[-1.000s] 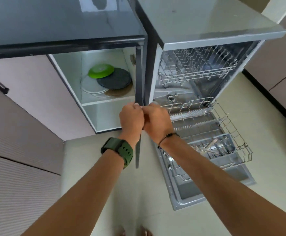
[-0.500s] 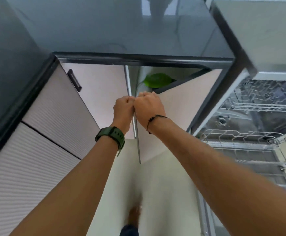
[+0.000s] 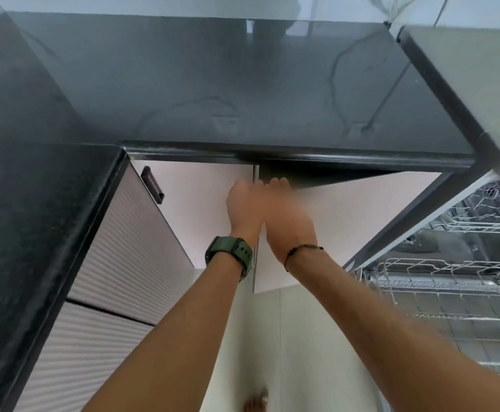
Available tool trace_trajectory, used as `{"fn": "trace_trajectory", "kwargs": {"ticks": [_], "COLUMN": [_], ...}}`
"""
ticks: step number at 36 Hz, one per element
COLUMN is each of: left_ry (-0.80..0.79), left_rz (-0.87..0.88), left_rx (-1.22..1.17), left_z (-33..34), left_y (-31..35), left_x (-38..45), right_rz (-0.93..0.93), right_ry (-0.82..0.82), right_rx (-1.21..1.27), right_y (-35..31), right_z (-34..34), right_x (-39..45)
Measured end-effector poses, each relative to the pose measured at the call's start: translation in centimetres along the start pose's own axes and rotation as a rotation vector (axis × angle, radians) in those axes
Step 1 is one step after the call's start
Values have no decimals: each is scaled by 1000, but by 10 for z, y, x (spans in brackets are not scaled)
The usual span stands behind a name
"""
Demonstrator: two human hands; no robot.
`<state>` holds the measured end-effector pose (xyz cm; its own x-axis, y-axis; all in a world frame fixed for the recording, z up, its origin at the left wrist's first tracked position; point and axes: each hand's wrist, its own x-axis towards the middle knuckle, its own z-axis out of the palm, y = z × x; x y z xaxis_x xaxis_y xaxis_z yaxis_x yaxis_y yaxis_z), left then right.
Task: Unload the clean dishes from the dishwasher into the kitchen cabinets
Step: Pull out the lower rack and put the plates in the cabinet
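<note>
Pale-pink cabinet doors under the dark surface, nearly shut. Left hand and right hand curl onto their meeting edges. Doors look rigid, light, hinge-guided; top edge seems best hold. Dishwasher rack stands out at right.

Under the front edge of the table hang two cabinet doors, the right door ajar. Both hands sit side by side at the seam between them. The dishwasher stands open to the right, its lower rack pulled out over the floor.
</note>
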<state>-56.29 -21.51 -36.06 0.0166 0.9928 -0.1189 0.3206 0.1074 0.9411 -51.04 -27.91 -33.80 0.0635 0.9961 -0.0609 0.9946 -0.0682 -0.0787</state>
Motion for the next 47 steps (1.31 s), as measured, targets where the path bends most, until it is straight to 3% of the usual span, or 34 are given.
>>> {"fn": "trace_trajectory", "kwargs": {"ticks": [18,22,29,35,47], "left_ry": [104,3,-222,-284,-370], "left_rz": [-86,-46,-134,-174,-187], "left_rx": [-3,-3,323,289,116], "left_z": [9,17,28,38,36], "left_y": [7,9,24,23,12], "left_x": [2,-12,-8,2,18], "right_rz": [81,50,-111,-294,-161], "right_ry": [101,131,247,19,-11], "right_rx": [84,0,-263,-387,-299], "right_y": [3,9,40,73,59], "right_z": [45,49,56,46,43], "right_x": [20,26,42,52,71]}}
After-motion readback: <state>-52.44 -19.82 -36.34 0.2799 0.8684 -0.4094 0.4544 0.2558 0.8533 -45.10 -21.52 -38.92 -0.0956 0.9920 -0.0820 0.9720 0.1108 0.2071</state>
